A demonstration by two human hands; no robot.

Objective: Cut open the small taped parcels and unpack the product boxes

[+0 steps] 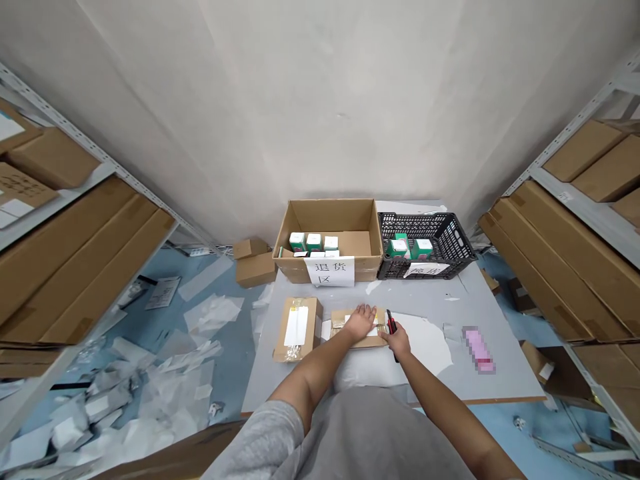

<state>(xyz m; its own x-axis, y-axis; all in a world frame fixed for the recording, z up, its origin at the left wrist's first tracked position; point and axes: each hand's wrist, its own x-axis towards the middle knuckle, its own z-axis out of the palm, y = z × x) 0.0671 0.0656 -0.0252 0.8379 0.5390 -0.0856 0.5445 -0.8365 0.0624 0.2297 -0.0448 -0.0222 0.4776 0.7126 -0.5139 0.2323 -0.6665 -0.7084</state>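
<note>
Right hand (pixel 397 340) is clamped around a red-and-black box cutter (pixel 391 325), and the left hand (pixel 363 321) is open, pressed flat on a taped cardboard parcel (pixel 371 341). The cutter sits right by that parcel's right end. There are two parcels on the grey table (pixel 425 293), the second parcel (pixel 299 328) just to the left. Behind them are one open carton (pixel 327 223) and one black plastic crate (pixel 440 230), with at least three green-and-white boxes (pixel 314 241) in the carton and at least two in the crate.
</note>
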